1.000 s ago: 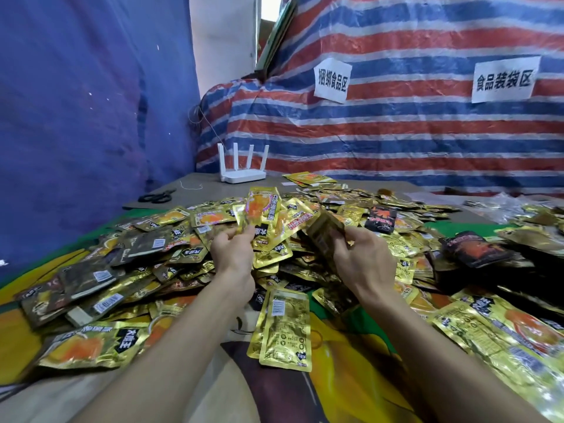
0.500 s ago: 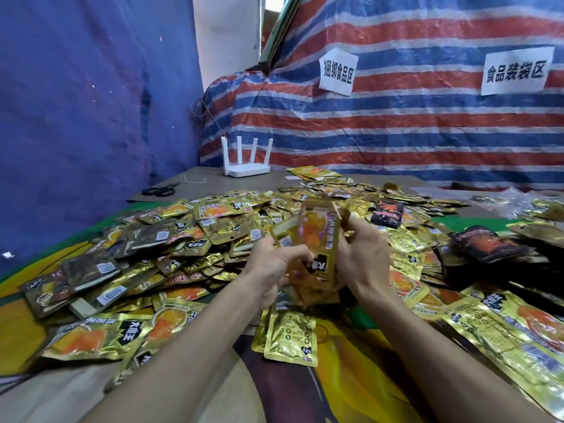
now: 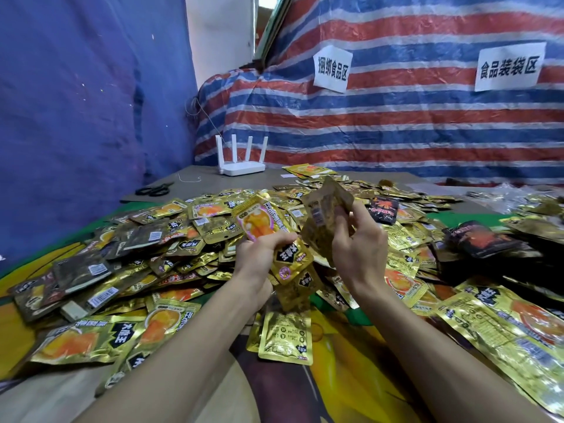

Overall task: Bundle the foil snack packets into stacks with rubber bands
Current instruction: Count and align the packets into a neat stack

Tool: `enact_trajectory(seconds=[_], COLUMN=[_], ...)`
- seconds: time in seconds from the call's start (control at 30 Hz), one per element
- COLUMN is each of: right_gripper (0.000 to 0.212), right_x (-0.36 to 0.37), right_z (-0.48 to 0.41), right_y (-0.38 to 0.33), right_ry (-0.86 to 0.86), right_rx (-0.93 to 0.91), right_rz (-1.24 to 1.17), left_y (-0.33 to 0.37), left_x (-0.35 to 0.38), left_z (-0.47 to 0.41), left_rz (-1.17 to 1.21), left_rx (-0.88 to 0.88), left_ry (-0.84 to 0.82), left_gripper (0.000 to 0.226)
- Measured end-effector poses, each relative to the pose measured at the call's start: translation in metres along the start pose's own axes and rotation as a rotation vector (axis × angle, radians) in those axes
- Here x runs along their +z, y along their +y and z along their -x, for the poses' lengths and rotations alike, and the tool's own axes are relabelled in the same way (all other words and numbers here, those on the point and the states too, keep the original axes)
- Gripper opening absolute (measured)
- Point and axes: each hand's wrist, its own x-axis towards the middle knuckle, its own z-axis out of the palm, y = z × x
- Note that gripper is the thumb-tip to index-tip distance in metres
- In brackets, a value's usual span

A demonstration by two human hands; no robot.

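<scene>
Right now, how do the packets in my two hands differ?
The left-hand packet shows its bright front with an orange picture; the right-hand packet shows its dull back with a barcode. The left-hand packet tilts leftward; the right-hand packet stands nearly upright. Both are gold foil.

Glossy gold foil packets [image 3: 285, 337]; woven plastic tarp [image 3: 396, 123].

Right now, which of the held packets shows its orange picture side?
The orange-fronted packet in the left hand; the barcode packet in the right hand shows only its dull back.
</scene>
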Motion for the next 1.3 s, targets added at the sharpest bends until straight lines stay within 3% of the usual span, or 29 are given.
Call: enact_trajectory(seconds=[0.13, 0.27, 0.33, 0.47, 0.57, 0.67, 0.87, 0.97, 1.07, 1.13, 1.2, 1.3], right_gripper=[0.02, 0.023, 0.024, 0.021, 0.021, 0.027, 0.042, 0.044, 0.049, 0.058, 0.059, 0.068], right_x=[0.002, 0.0, -0.003, -0.003, 0.008, 0.018, 0.014, 0.011, 0.007, 0.0, -0.007, -0.015], right_z=[0.001, -0.003, -0.004, 0.002, 0.019, 0.032, 0.042, 0.04, 0.035, 0.032, 0.027, 0.028], right_y=[0.005, 0.008, 0.01, -0.002, -0.026, -0.045, -0.053, -0.049, -0.053, -0.053, -0.051, -0.04], right_ry=[-0.044, -0.051, -0.062, -0.018, -0.147, -0.277, -0.407, -0.314, -0.198, -0.178, -0.269, -0.458], right_rx=[0.031, 0.05, 0.085, 0.177, 0.22, 0.424, 0.74, 0.779, 0.657, 0.338, 0.041, -0.106], right_rz=[0.012, 0.01, -0.027, -0.211, -0.396, -0.645, -1.136, -1.068, -0.824, -0.761, -0.777, -0.731], left_y=[0.0, -0.001, -0.002, -0.006, -0.01, -0.01, -0.01, -0.011, -0.015, -0.021, -0.024, -0.024], left_x=[-0.001, -0.004, -0.004, 0.002, 0.011, 0.014, 0.01, 0.007, 0.009, 0.016, 0.022, 0.018], left_z=[-0.001, -0.005, -0.008, -0.009, -0.002, 0.004, 0.005, 0.003, 0.007, 0.012, 0.016, 0.019], left_rz=[0.016, 0.003, -0.054, -0.162, -0.174, -0.066, -0.131, -0.145, -0.176, -0.18, -0.171, -0.205], left_rx=[0.117, 0.142, 0.133, 0.227, 0.364, 0.401, 0.425, 0.452, 0.492, 0.504, 0.503, 0.477], left_ry=[0.028, 0.127, 0.154, 0.159, 0.057, -0.058, -0.103, -0.106, -0.116, -0.197, -0.298, -0.411], left_gripper=[0.041, 0.016, 0.015, 0.028, 0.047, 0.066, 0.059, 0.041, 0.032, 0.033, 0.042, 0.059])
